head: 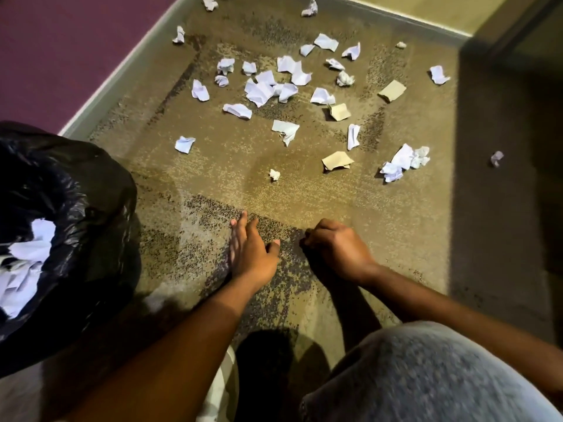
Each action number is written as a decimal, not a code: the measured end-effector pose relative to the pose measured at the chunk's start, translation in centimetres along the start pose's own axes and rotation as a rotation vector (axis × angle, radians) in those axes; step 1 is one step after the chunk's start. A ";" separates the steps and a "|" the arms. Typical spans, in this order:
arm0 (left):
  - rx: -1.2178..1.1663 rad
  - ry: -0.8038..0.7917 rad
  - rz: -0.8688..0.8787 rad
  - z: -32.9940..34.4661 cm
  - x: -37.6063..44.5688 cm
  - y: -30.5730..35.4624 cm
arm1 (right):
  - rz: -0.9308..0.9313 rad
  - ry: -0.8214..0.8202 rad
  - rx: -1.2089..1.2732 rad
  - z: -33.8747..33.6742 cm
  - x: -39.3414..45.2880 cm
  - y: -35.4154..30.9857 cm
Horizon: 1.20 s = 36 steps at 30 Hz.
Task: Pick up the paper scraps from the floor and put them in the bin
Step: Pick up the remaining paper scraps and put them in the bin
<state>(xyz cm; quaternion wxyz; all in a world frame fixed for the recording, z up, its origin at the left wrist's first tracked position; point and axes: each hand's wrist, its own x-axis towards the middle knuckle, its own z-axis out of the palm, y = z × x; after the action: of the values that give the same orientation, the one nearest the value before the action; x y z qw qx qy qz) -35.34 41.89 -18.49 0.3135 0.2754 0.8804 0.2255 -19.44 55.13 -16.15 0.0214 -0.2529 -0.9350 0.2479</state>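
Several crumpled white paper scraps [261, 90] and a few brown ones [337, 160] lie scattered over the carpet ahead of me. The nearest is a small white ball [274, 174]. A bin lined with a black bag [91, 190] stands at my left, with white scraps [24, 263] inside it. My left hand [251, 249] reaches out low over the carpet with straight fingers and holds nothing. My right hand [333, 249] hovers beside it with fingers curled under; no paper shows in it.
A purple wall with a pale skirting board [122, 71] runs along the left, and a yellowish wall [411, 13] closes the far side. A dark shadowed strip [499, 178] covers the right floor. My knee in grey cloth [426, 379] is at bottom right.
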 end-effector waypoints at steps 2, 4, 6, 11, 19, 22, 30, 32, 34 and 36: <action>0.034 -0.023 0.008 0.1 0.2 0.7 | 0.046 0.008 -0.002 -1.7 0.4 1.4; 0.077 -0.032 0.064 -0.1 0.9 1.3 | 0.141 -0.017 -0.002 -3.3 0.9 3.0; 0.094 -0.032 0.113 -0.8 2.1 2.1 | 0.246 -0.061 -0.027 -5.0 2.1 4.4; 0.173 -0.009 0.120 -3.3 5.8 2.9 | 0.554 -0.094 0.123 -9.2 5.6 5.9; 0.287 0.002 0.126 -1.8 10.3 4.4 | 0.832 0.306 -0.004 -8.2 5.2 11.5; 0.306 0.105 0.173 -0.7 10.8 4.2 | 0.851 0.301 -0.005 -5.9 2.1 12.4; 0.418 0.240 0.174 1.1 12.0 5.3 | 0.876 0.299 -0.064 -2.4 3.0 10.6; 0.416 0.235 0.162 1.3 13.0 6.6 | 0.952 0.353 -0.070 -3.1 5.1 11.0; 0.416 0.244 0.154 1.7 14.2 7.7 | 0.977 0.386 -0.064 -3.7 6.7 12.0; 0.433 0.264 0.169 2.1 15.5 8.7 | 0.969 0.414 -0.056 -4.0 7.8 13.1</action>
<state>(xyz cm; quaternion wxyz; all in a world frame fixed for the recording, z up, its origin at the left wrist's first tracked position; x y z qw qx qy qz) -41.04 58.54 -21.67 0.1097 0.3769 0.9152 0.0914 -19.47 70.52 -19.54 0.0820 -0.7003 -0.6932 0.1492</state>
